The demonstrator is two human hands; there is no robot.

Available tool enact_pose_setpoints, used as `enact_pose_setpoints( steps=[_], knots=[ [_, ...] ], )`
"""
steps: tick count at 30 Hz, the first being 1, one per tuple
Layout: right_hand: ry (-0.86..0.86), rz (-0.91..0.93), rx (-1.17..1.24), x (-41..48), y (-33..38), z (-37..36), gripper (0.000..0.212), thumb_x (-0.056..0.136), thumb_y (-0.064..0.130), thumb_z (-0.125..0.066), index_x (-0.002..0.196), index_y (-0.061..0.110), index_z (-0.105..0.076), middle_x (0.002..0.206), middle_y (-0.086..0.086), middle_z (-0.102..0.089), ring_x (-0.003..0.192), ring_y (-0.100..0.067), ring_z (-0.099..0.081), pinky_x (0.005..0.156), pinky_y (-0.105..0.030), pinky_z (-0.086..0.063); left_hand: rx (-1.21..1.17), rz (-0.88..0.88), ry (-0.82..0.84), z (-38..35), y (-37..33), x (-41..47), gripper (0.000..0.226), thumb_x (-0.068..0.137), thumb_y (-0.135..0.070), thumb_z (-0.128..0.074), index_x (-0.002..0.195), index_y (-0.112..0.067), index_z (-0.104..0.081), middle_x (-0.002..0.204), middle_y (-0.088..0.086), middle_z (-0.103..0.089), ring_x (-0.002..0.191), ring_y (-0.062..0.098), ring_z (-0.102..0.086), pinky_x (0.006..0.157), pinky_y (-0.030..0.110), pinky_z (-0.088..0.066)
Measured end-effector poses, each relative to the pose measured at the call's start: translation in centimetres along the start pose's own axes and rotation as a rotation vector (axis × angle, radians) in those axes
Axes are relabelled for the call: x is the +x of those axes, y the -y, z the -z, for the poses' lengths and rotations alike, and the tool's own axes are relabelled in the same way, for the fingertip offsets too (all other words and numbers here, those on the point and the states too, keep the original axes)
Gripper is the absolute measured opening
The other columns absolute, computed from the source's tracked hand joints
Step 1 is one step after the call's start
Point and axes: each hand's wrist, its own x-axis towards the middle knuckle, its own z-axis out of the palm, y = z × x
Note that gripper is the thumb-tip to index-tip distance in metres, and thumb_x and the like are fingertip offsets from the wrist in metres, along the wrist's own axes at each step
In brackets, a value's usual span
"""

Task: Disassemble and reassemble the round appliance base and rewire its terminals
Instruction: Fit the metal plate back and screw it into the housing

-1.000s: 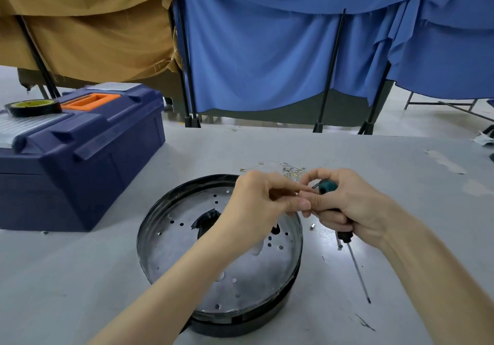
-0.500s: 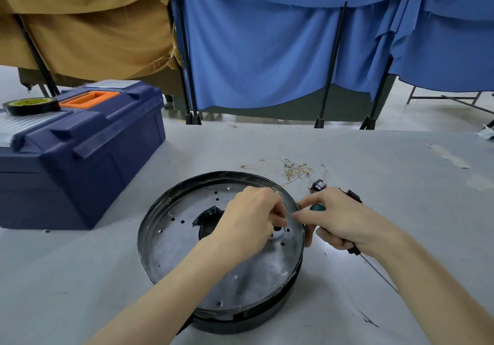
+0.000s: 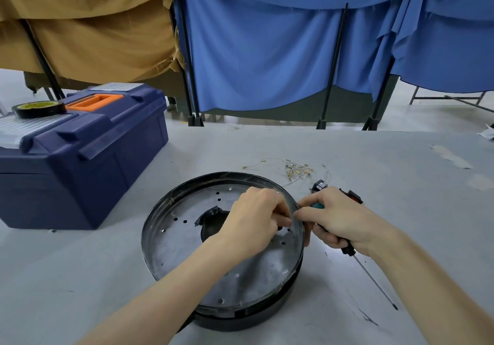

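grey bench [image 3: 374,152] carries the round appliance base [image 3: 184,240] at centre, left hand [image 3: 255,217] curled on it, contents unseen, right hand [image 3: 347,221] gripping a screwdriver [image 3: 374,277]; judged a fastening step, next needing the tip aligned.

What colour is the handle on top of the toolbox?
The handle is orange, on the navy toolbox; head view shows it.

light: bright, even | shadows: soft | edges: bowed, wide-angle | focus: seemingly sharp
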Motion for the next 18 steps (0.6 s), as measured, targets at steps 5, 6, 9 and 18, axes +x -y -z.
enact_pose_setpoints(
  steps=[5, 6, 9, 18],
  knots=[
    [-0.002, -0.001, 0.010, 0.03, -0.01, 0.02, 0.025, 0.092, 0.000, -0.050, 0.070, 0.001, -0.062, 0.041, -0.005, -0.056, 0.027, -0.012, -0.026, 0.035, -0.013, -0.019, 0.074, -0.026, -0.001, -0.13, 0.02, 0.03, 0.022, 0.085, -0.002, -0.062, 0.082, -0.021, -0.072, 0.077, -0.010, -0.068, 0.084, 0.015, -0.064, 0.074, 0.039, -0.053],
    [-0.004, -0.002, 0.012, 0.05, -0.03, -0.01, 0.025, 0.092, 0.000, -0.050, 0.071, 0.001, -0.062, 0.041, -0.005, -0.056, 0.027, -0.012, -0.026, 0.035, -0.013, -0.019, 0.091, -0.031, 0.002, -0.15, -0.04, 0.01, 0.022, 0.085, -0.002, -0.061, 0.084, -0.020, -0.072, 0.080, -0.008, -0.069, 0.085, 0.016, -0.064, 0.075, 0.039, -0.053],
    [-0.005, -0.003, 0.012, 0.08, -0.07, -0.15, 0.023, 0.092, 0.001, -0.050, 0.073, -0.001, -0.063, 0.042, -0.006, -0.057, 0.029, -0.012, -0.025, 0.035, -0.014, -0.019, 0.135, -0.031, -0.007, -0.17, -0.02, -0.12, 0.025, 0.082, 0.003, -0.058, 0.088, -0.018, -0.072, 0.083, -0.008, -0.068, 0.086, 0.016, -0.064, 0.075, 0.039, -0.052],
    [-0.029, -0.012, 0.024, 0.14, -0.08, -0.10, 0.021, 0.092, 0.000, -0.050, 0.075, -0.006, -0.062, 0.041, -0.008, -0.056, 0.028, -0.012, -0.025, 0.035, -0.015, -0.018, 0.212, -0.040, 0.001, -0.34, -0.02, -0.27, 0.022, 0.085, 0.000, -0.058, 0.094, -0.017, -0.069, 0.096, -0.004, -0.065, 0.094, 0.021, -0.062, 0.080, 0.041, -0.050]
  ],
)
